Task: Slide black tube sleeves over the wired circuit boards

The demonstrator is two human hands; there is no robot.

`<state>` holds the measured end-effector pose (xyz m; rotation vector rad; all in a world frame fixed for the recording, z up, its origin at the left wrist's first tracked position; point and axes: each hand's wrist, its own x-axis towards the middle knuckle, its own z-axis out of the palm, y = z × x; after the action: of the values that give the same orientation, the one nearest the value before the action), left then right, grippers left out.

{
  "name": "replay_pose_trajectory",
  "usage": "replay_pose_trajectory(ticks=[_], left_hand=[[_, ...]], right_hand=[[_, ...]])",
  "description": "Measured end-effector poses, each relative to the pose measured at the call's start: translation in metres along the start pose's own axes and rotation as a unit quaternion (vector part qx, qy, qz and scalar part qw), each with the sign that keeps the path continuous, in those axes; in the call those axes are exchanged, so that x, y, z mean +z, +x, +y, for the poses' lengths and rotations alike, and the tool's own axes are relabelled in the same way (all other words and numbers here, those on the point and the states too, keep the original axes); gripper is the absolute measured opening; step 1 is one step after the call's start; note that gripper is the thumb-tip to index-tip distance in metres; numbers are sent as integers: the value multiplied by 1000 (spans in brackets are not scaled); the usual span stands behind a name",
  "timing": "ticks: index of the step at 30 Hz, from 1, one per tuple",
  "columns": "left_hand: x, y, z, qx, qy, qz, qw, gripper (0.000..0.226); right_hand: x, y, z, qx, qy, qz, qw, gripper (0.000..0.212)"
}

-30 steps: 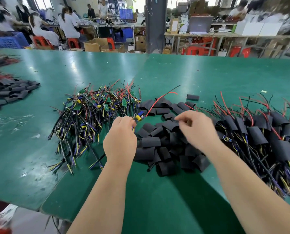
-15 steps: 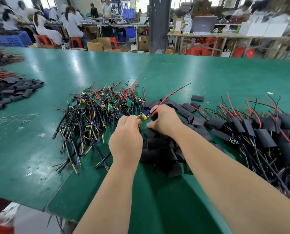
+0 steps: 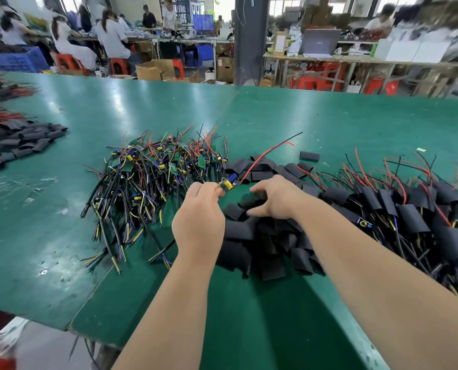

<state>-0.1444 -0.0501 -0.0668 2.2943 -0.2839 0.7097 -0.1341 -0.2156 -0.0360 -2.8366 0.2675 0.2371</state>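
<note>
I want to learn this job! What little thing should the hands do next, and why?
Probably the right hand should lift one black sleeve to the board. The left hand pinches that board, bare, and the right hand arches over the sleeve pile.

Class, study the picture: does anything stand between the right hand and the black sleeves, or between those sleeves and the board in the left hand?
Nothing visible does. The right hand curls round one sleeve atop the sleeve pile; the board pinched by the left hand hangs beside it, with only air between.
</note>
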Motion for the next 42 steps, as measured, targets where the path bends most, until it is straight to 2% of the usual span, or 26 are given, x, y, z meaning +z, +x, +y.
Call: replay_pose_trajectory(ticks=[3, 6, 9, 14, 16, 19, 22, 27, 30, 33, 37, 42], left_hand=[[-1, 0, -1, 3, 0, 0, 1000, 23], [0, 0, -2, 2, 5, -2, 1000, 23], [0, 0, -1, -1, 1, 0, 1000, 22], [-1, 0, -2, -4, -4, 3, 1000, 22], [-1, 0, -1, -5, -6, 5, 1000, 22], [-1, 0, -1, -5, -10, 10, 1000, 21], [-1, 0, 0, -4, -8, 13, 1000, 21], [1, 0, 0, 1, -3, 7, 1000, 20], [1, -1, 0, 13, -9, 2, 1000, 19], [0, -2, 1, 37, -15, -3, 999, 18], [1, -1, 1, 72, -18, -12, 997, 14], [2, -2, 0, 83, -38, -27, 995, 12]], right_hand=[[3, 3, -9, -8, -10, -21, 1000, 59], [6, 2, -12, -22, -4, 7, 1000, 40], [9, -1, -8, -44, 19, 51, 998, 31], [1, -9, 5, -71, 127, 157, 977, 11], [-8, -15, 7, -71, 178, 193, 962, 10], [-20, -29, 11, -72, 258, 176, 947, 15], [-22, -49, 18, -92, 212, 115, 966, 20], [8, -67, 17, -74, 64, 106, 990, 20], [27, -68, 14, -73, 25, 158, 984, 22], [42, -68, 9, -76, -14, 219, 973, 36], [47, -67, 4, -58, -17, 232, 971, 36], [51, -70, 8, -53, 69, 266, 960, 21]])
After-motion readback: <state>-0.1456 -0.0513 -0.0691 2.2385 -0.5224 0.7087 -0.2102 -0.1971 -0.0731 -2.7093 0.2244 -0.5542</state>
